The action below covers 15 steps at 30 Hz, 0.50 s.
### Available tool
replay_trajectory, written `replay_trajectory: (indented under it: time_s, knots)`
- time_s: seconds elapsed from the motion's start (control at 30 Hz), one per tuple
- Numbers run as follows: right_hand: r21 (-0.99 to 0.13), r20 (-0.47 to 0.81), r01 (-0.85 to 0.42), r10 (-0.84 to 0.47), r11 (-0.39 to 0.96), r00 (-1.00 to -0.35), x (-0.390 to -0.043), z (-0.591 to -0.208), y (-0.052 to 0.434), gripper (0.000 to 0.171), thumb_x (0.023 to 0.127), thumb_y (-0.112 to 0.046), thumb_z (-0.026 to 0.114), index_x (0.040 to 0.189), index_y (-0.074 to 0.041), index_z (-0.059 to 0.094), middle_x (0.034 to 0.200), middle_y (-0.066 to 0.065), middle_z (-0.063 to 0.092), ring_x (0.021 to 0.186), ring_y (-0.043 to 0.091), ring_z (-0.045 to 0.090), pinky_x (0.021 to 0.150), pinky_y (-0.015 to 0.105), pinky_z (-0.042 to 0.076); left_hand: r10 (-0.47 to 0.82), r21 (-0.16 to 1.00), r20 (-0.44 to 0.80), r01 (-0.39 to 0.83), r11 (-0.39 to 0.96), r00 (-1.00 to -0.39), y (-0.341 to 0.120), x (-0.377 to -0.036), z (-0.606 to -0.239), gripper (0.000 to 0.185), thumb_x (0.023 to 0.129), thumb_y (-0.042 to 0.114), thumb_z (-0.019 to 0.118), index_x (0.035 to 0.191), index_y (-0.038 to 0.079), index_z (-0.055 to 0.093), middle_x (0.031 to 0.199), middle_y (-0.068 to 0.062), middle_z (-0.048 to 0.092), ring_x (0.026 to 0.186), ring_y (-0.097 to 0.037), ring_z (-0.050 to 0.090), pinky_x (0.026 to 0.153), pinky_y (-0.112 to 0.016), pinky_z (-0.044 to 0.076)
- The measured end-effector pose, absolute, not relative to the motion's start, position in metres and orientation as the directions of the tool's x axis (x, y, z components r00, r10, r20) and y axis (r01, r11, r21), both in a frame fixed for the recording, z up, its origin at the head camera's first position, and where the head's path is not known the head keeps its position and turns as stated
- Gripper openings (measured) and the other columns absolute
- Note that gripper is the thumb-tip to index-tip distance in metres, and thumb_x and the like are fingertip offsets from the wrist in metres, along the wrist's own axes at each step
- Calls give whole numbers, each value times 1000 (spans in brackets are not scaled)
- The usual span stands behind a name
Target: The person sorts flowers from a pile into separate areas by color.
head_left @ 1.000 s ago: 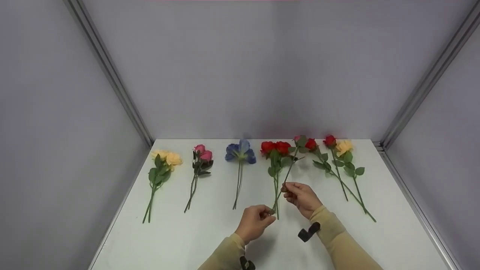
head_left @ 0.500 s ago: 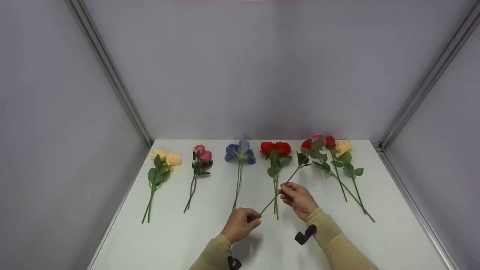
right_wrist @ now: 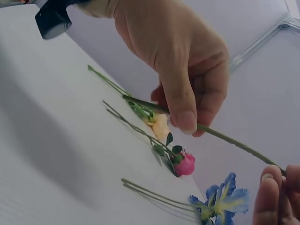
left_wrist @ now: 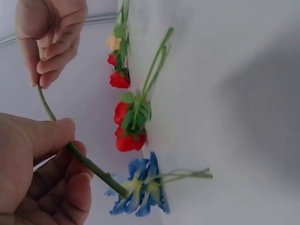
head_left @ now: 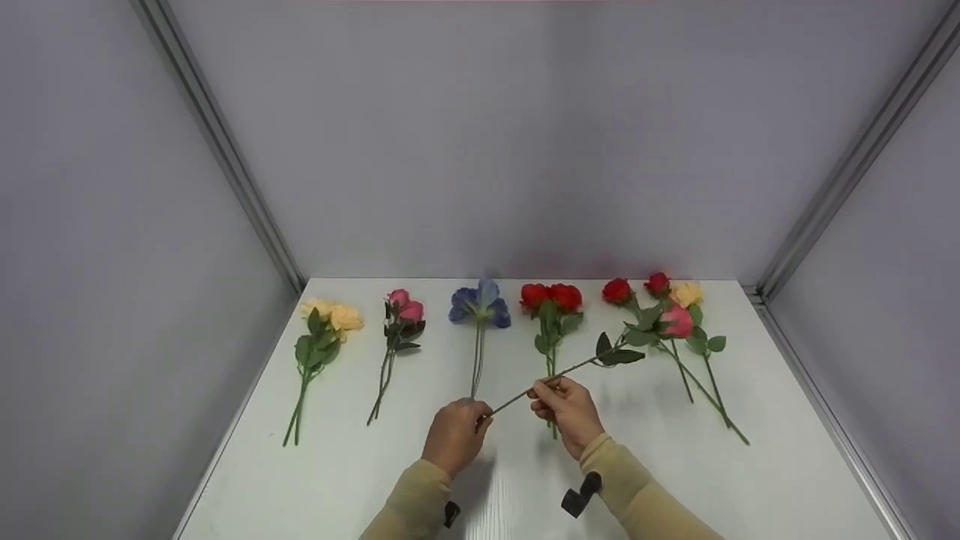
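Observation:
Both hands pinch the green stem of one pink rose [head_left: 677, 322], held slanting above the table with its bloom to the right. My left hand [head_left: 456, 433] grips near the cut end, which pokes out past the fingers in the left wrist view. Farther along the stem, my right hand [head_left: 568, 414] holds it between thumb and fingers. In the head view the bloom overlaps the loose yellow rose [head_left: 686, 294] and the stems of two red roses [head_left: 616, 290]. Behind the hands lie blue irises [head_left: 481, 304] and a pair of red roses [head_left: 551, 298].
Two pink roses [head_left: 406, 306] and a bunch of yellow roses [head_left: 334, 315] lie to the left on the white table [head_left: 300, 495]. Grey panels [head_left: 480, 150] rise at the back and both sides.
The held pink rose has swung from nearly upright to a low slant, its bloom moving right and nearer. My left hand has moved left; my right hand has shifted slightly left and nearer.

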State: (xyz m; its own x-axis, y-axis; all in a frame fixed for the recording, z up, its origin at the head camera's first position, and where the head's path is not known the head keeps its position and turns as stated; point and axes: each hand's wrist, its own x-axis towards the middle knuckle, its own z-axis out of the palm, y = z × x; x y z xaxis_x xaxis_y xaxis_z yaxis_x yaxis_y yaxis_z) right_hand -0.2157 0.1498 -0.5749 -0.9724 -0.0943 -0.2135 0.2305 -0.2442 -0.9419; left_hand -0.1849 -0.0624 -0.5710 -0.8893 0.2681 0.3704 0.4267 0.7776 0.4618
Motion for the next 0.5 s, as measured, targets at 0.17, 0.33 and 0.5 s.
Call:
replay_trajectory:
  time_s: [0.17, 0.33, 0.5]
  knots:
    - [-934, -236, 251, -88, -253, -968, -216, -572, 146, 34, 90, -24, 68, 109, 3, 60, 96, 12, 67, 77, 17, 64, 71, 29, 53, 289, 351, 491, 490, 798, -822, -71, -189, -569, 7, 79, 8, 78, 83, 10, 73, 75, 2, 66, 70, -13, 64, 64, -28, 52]
    - [-934, -249, 260, -72, -245, -966, -219, -572, 152, 37, 94, -27, 63, 114, 4, 59, 99, 13, 66, 81, 19, 64, 71, 28, 53, 288, 319, 528, 501, 804, -799, -84, -190, -569, 8, 78, 7, 78, 83, 10, 74, 74, 1, 67, 67, -13, 64, 61, -27, 52]
    - [-936, -272, 272, -33, -223, -962, -220, -578, 166, 31, 96, -26, 59, 113, 1, 60, 98, 13, 65, 84, 22, 63, 71, 30, 52, 253, 323, 526, 466, 824, -812, -103, -190, -571, 7, 80, 6, 77, 84, 10, 74, 74, 1, 68, 67, -12, 64, 61, -28, 52]
